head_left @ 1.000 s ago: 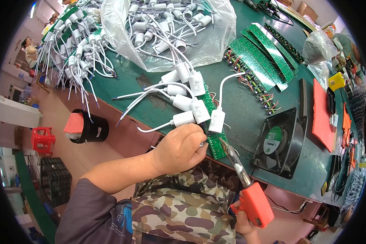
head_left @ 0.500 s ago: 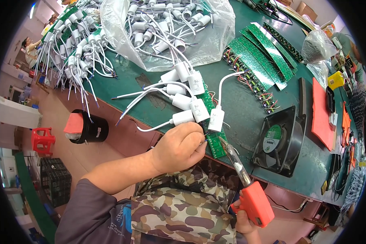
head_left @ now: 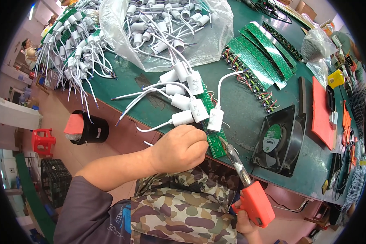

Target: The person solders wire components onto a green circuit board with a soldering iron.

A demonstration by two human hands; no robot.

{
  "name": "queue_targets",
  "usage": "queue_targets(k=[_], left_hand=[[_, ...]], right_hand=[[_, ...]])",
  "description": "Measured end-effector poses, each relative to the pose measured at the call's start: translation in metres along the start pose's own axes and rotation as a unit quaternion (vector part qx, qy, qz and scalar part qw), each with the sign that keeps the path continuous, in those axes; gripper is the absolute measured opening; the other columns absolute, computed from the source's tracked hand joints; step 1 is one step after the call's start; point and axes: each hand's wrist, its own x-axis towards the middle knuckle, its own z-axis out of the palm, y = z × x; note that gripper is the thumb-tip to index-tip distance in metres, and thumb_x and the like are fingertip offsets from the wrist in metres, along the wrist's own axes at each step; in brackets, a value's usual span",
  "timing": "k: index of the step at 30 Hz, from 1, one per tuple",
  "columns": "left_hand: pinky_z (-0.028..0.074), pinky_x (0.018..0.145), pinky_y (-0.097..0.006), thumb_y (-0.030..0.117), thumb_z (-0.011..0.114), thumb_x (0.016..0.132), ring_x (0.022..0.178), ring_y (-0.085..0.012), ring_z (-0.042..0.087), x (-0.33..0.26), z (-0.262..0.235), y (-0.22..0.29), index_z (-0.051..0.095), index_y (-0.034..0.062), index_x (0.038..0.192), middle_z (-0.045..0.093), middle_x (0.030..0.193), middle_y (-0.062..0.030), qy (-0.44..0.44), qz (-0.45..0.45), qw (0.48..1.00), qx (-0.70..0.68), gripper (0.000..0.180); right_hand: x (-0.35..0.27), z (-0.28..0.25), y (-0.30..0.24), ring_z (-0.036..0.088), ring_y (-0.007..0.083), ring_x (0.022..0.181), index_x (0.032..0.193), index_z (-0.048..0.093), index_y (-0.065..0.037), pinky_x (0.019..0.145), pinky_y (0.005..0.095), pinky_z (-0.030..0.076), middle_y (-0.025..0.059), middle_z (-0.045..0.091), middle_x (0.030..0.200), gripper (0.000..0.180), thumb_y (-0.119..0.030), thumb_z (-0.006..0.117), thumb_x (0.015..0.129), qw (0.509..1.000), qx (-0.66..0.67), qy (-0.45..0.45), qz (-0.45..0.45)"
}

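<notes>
My left hand (head_left: 181, 148) is closed in a pinch at the near end of a narrow green circuit board (head_left: 217, 149). A white wire (head_left: 149, 143) pokes out behind that hand; the fingertips are hidden. My right hand (head_left: 245, 223), lower right, wraps round the red pistol-shaped handle of a soldering iron (head_left: 242, 175). Its metal tip points at the board's near end, seemingly touching it, beside my left fingers. White lamp holders (head_left: 199, 110) with cables lie along and over the board. One lamp holder (head_left: 215, 119) stands just above the iron's tip.
A clear plastic bag (head_left: 122, 44) full of lamp holders lies at the back. More lamp holders (head_left: 75, 53) hang over the left edge. A black fan (head_left: 278, 140) stands to the right, with stacked circuit boards (head_left: 260, 57) behind it. A black bucket (head_left: 95, 127) is on the floor.
My left hand has shifted slightly and turned, now covering the thin wire seen at its fingertips before. A white wire end has come out behind it. The soldering iron has hardly moved.
</notes>
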Motion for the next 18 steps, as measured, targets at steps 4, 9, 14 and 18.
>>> queue_targets(k=[4,9,14,18], left_hand=[[0.052,0.068,-0.037,-0.002,0.076,0.068,0.075,-0.0268,0.063,0.002,-0.001,0.001,0.063,0.0026,0.085,0.065,0.089,-0.0088,-0.001,0.008,1.000,0.016,0.022],[0.051,0.068,-0.037,-0.002,0.076,0.067,0.074,-0.0265,0.063,0.001,0.002,0.001,0.063,0.0024,0.085,0.066,0.089,-0.0089,0.008,-0.001,1.000,0.011,0.023],[0.050,0.068,-0.037,-0.002,0.076,0.067,0.075,-0.0263,0.062,0.001,0.003,0.002,0.063,0.0026,0.085,0.065,0.090,-0.0089,0.001,0.000,1.000,0.019,0.023],[0.049,0.067,-0.036,-0.002,0.076,0.067,0.075,-0.0260,0.061,0.002,0.003,0.001,0.062,0.0027,0.085,0.063,0.090,-0.0085,-0.007,0.003,1.000,0.027,0.023]], right_hand=[[0.000,0.002,-0.002,0.067,0.0247,0.066,0.089,0.073,-0.005,0.058,0.0354,0.054,0.0051,0.071,0.079,0.022,-0.010,0.068,0.068,1.000,0.000,0.004,0.002],[0.002,0.000,-0.002,0.069,0.0258,0.069,0.089,0.073,-0.004,0.061,0.0364,0.057,0.0063,0.072,0.080,0.022,-0.008,0.068,0.068,1.000,-0.014,-0.021,0.005],[0.004,0.002,-0.003,0.069,0.0265,0.069,0.089,0.073,-0.003,0.061,0.0353,0.057,0.0073,0.072,0.081,0.022,-0.007,0.069,0.068,1.000,0.002,-0.024,0.006],[0.011,0.005,-0.007,0.069,0.0260,0.069,0.090,0.073,-0.003,0.061,0.0347,0.057,0.0076,0.072,0.081,0.023,-0.005,0.070,0.067,1.000,0.015,-0.019,-0.003]])
